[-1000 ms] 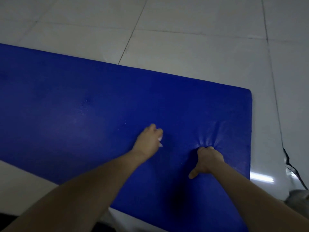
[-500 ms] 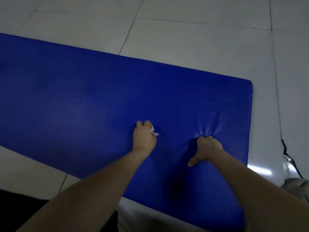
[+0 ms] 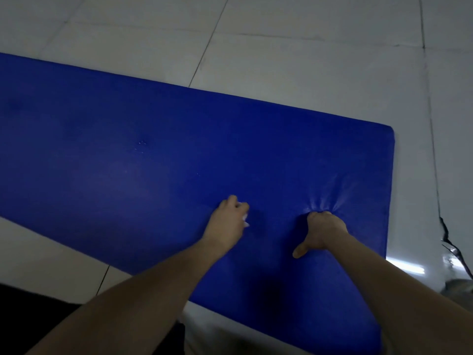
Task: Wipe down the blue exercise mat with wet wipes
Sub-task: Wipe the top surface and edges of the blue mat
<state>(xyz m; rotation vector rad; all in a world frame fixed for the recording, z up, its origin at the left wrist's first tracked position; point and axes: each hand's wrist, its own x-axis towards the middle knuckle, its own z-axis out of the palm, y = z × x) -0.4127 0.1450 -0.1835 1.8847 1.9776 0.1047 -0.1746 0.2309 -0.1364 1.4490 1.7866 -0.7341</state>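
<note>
The blue exercise mat (image 3: 128, 175) lies flat on the tiled floor and fills most of the head view. My left hand (image 3: 227, 221) presses down on it near the middle, fingers curled round a white wet wipe (image 3: 245, 220) of which only a small bit shows at the fingertips. To its right, my right hand (image 3: 322, 231) digs its curled fingers into the mat with the thumb stuck out, and creases fan out from it. It holds nothing.
Pale floor tiles (image 3: 281, 60) surround the mat. A black cable (image 3: 450, 247) runs along the floor just past the mat's right end, with a grey object (image 3: 460, 285) at the right edge. Something dark (image 3: 25, 311) sits at the bottom left.
My left hand slid a little to the left with the wipe, then back to the right. My right hand stayed pressed in the same spot on the mat.
</note>
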